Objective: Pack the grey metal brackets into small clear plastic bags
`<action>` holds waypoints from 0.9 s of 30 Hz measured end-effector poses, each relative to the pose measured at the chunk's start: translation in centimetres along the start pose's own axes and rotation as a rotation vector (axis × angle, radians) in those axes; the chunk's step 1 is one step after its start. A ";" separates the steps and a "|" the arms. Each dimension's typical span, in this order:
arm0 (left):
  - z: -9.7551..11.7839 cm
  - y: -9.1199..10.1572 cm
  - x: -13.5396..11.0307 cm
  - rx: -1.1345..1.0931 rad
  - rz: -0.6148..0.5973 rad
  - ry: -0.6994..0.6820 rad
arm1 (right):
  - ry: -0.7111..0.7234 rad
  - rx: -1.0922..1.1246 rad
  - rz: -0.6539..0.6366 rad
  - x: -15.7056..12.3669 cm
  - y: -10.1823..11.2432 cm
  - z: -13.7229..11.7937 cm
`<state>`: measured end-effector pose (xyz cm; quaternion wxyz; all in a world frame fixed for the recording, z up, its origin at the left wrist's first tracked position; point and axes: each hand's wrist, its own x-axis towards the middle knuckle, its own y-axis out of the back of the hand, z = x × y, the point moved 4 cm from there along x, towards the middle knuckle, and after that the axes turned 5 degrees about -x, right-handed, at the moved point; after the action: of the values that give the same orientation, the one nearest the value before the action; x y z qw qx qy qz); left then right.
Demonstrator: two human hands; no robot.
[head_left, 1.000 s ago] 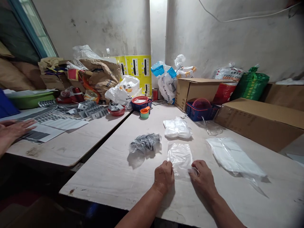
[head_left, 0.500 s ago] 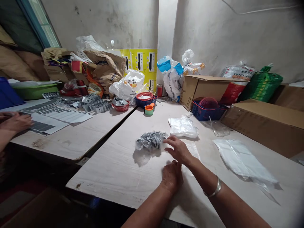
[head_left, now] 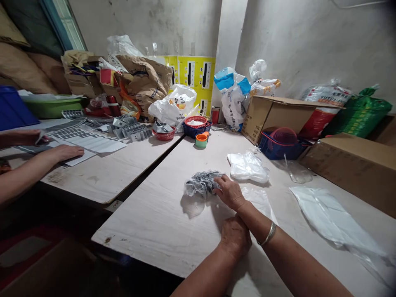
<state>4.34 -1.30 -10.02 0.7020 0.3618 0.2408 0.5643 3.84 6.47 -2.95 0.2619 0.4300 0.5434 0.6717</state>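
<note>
A clear plastic bag of folded grey pieces [head_left: 201,183] lies on the pale table. My right hand [head_left: 229,192], with a silver bangle on its wrist, has its fingers and thumb around the bag's right end. My left hand [head_left: 235,237] is curled closed under the right wrist; its fingertips are hidden, and I cannot see what they hold. Beside my right hand lies a flat clear plastic bag [head_left: 260,202]. Just behind it is a stack of clear plastic bags [head_left: 248,167].
More flat bags [head_left: 334,214] lie at the right, before a cardboard box [head_left: 352,173]. An orange-and-green tape roll [head_left: 201,140] and a blue basket [head_left: 272,144] stand farther back. Across the table gap [head_left: 145,171], a co-worker's hands [head_left: 66,152] rest over grey-and-white sheets [head_left: 99,144].
My right hand has moved onto the bag of grey pieces and closed on its end. My left hand has slipped farther under the right wrist. The co-worker's hand has reached across the sheets.
</note>
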 end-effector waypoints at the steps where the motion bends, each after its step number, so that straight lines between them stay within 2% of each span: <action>1: 0.0 0.0 0.0 0.018 -0.009 -0.010 | 0.002 0.004 -0.001 0.1 -0.1 0.0; 8: 0.1 -0.1 -0.1 0.093 -0.029 -0.053 | 0.073 0.030 0.009 0.3 -0.4 -0.1; 17: 0.0 -0.3 -0.3 0.135 -0.021 -0.057 | 0.146 -0.103 -0.020 0.1 0.1 -0.2; 23: 0.2 0.1 -0.3 0.099 -0.014 -0.062 | 0.208 -0.099 0.130 0.2 1.7 -0.9; 27: 0.1 0.4 -0.3 0.023 0.007 -0.047 | 0.243 -0.042 0.144 1.0 1.7 -1.4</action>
<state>4.12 -1.60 -9.70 0.7013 0.3840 0.2295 0.5551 2.30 6.14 -1.07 0.1542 0.3779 0.5244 0.7473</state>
